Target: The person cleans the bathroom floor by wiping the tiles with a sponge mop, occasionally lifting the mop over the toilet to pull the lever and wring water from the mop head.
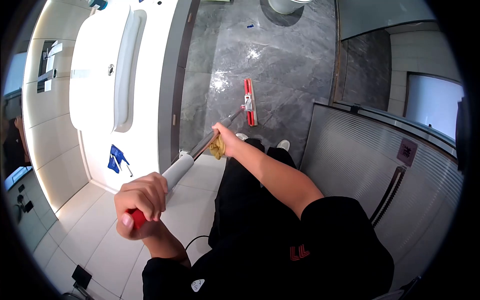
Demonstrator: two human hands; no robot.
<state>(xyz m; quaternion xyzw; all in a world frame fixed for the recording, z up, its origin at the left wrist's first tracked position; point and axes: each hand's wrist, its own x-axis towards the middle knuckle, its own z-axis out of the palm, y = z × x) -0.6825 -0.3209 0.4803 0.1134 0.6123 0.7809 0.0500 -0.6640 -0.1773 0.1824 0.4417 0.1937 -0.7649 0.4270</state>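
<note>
A mop with a grey pole (pixel 177 171) runs slantwise from my chest side down to the floor. Its narrow red-and-white head (pixel 248 102) rests on the grey marbled floor. My left hand (pixel 140 206) is wrapped round the upper end of the pole, where a red tip shows by the thumb. Lower down, my right hand (pixel 226 140) grips the pole's thinner part. A crumpled yellow cloth (pixel 217 149) hangs at that hand, partly hidden by it; whether it is held or tied to the pole I cannot tell.
On the left is a white counter with a washbasin (pixel 97 65) and a blue packet (pixel 117 158). A ribbed glass panel (pixel 360 155) stands at right. A small blue scrap (pixel 250 26) lies on the floor near the toilet base (pixel 286 6). My shoes (pixel 283 145) are behind the mop head.
</note>
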